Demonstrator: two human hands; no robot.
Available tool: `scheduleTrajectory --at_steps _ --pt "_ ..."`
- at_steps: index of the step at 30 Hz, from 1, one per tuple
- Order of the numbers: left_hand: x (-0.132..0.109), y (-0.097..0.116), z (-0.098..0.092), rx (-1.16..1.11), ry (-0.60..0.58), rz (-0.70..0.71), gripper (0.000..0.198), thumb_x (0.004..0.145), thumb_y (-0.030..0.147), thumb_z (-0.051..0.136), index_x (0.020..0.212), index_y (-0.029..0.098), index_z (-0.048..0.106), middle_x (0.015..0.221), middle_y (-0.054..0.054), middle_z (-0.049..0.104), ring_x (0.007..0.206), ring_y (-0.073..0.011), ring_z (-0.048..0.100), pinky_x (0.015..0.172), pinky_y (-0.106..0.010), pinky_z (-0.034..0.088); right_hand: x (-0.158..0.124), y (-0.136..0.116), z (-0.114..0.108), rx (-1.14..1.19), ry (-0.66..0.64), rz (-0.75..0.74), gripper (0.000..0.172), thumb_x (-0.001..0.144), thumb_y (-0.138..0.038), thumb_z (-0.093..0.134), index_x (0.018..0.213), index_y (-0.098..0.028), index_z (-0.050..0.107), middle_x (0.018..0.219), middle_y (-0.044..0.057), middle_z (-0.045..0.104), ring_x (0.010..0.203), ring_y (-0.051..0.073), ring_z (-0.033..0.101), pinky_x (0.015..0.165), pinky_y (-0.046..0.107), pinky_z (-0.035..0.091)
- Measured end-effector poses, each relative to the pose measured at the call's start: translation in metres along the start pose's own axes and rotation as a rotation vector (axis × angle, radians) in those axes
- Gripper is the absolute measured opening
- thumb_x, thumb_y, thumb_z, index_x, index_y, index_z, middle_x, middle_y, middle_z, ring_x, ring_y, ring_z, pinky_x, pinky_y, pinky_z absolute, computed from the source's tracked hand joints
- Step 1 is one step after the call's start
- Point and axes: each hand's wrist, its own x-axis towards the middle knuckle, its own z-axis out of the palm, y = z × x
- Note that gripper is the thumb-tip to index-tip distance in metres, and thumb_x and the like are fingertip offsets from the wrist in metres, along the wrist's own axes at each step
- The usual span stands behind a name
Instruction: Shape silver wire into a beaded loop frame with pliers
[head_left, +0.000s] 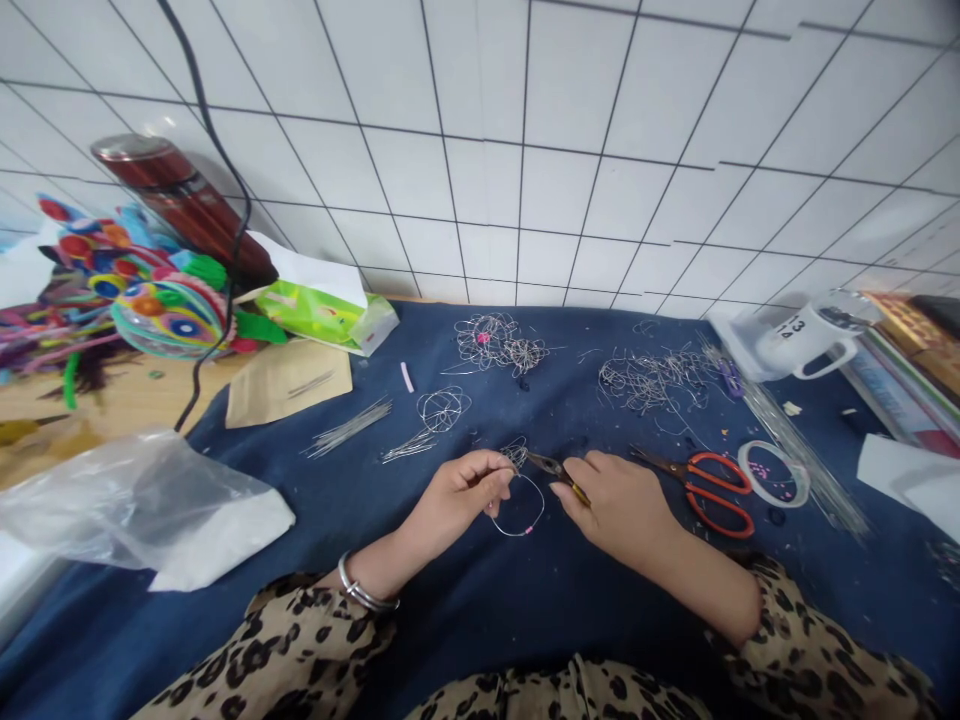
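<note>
My left hand (pixel 459 495) pinches a thin wire piece (pixel 517 500), a small coiled part with a loop hanging below that carries a pink bead. My right hand (pixel 616 500) is closed round small pliers (pixel 551 467) with a yellow handle; their tip touches the coil by my left fingertips. Both hands rest over the dark blue cloth (pixel 465 590) at the middle of the table. A silver bangle sits on my left wrist.
Red-handled scissors (pixel 709 485) and a clear round lid with pink beads (pixel 774 473) lie right of my right hand. Wire tangles (pixel 501 345) and straight wire bundles (pixel 349 428) lie behind. A white mug (pixel 806 340), plastic bag (pixel 142 500), tissue pack (pixel 326 312), red flask (pixel 184 205).
</note>
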Motion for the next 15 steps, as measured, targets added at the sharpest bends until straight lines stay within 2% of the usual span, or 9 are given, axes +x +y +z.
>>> scheduleTrajectory --at_steps 6,15 --pt "0.0018 -0.0062 -0.0011 0.092 0.009 0.002 0.019 0.082 0.031 0.053 0.086 0.013 0.059 0.066 0.001 0.054 0.049 -0.0070 0.046 0.051 -0.020 0.039 -0.0006 0.0015 0.0022 0.006 -0.004 -0.001 0.029 0.088 -0.040 0.035 0.084 -0.021 0.056 0.074 0.004 0.056 0.071 0.015 0.053 0.060 0.026 0.028" --pt "0.0020 0.0009 -0.0004 0.246 -0.010 -0.008 0.018 0.083 0.029 0.049 0.082 0.013 0.057 0.064 0.002 0.051 0.049 -0.0066 0.043 0.050 -0.019 0.037 -0.0010 0.0032 0.0047 0.035 -0.035 -0.010 0.028 0.088 -0.041 0.036 0.084 -0.021 0.055 0.074 0.004 0.056 0.070 0.015 0.052 0.060 0.026 0.028"
